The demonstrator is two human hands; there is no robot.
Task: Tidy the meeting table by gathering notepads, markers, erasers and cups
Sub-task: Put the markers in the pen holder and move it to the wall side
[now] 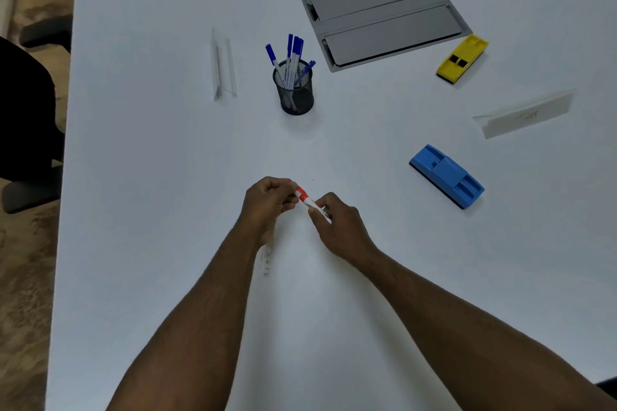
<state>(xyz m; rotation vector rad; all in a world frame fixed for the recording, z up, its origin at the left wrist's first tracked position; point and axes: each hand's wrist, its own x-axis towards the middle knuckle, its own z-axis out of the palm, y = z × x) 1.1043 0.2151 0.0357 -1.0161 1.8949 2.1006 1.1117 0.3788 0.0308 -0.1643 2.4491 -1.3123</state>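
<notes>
A red-capped white marker [304, 196] is held between both hands over the white table [167, 160]. My left hand [267, 202] pinches the red cap end; my right hand [337, 220] grips the white barrel. A second white marker [266, 259] sticks out below my left wrist, partly hidden by it. Farther back stands a black mesh pen cup [296, 93] with several blue-capped markers. A blue eraser [446, 175] lies to the right, and a yellow eraser [462, 58] lies beyond it.
A grey cable hatch [384, 15] is set into the table at the back. Clear acrylic name stands rest left of the cup [223, 64] and at the far right [526, 113]. A black office chair [26, 117] stands past the table's left edge.
</notes>
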